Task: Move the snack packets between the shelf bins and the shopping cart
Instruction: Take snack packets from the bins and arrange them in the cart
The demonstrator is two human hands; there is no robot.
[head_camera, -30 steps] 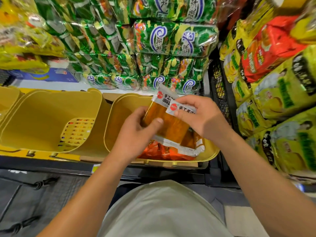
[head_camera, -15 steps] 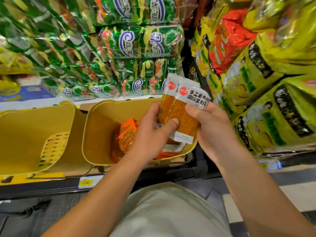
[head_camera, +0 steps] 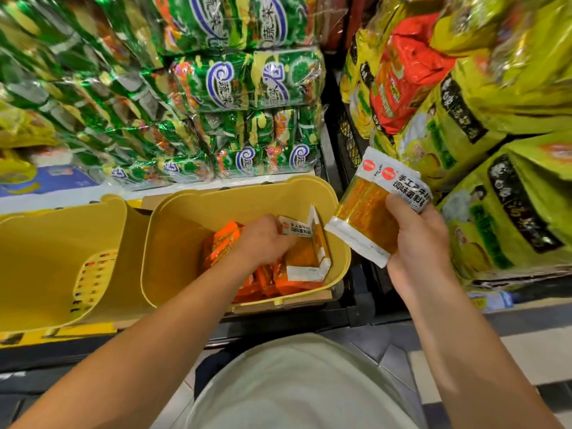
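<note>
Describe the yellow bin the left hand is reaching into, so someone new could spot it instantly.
Start at the wall of green snack bags; two yellow bins sit on the shelf below it. The target bin is the right-hand one, next to the black wire rack, with the left hand inside. Unlike its neighbour bin, it holds orange packets.

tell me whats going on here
A person is picking snack packets out of a yellow bin on a shop shelf. The right hand grips a small stack of packets to the bin's right, just outside its rim. The left hand is down in the bin, fingers on another packet among the orange packs. A second yellow bin stands to the left. No cart is in view.
</note>
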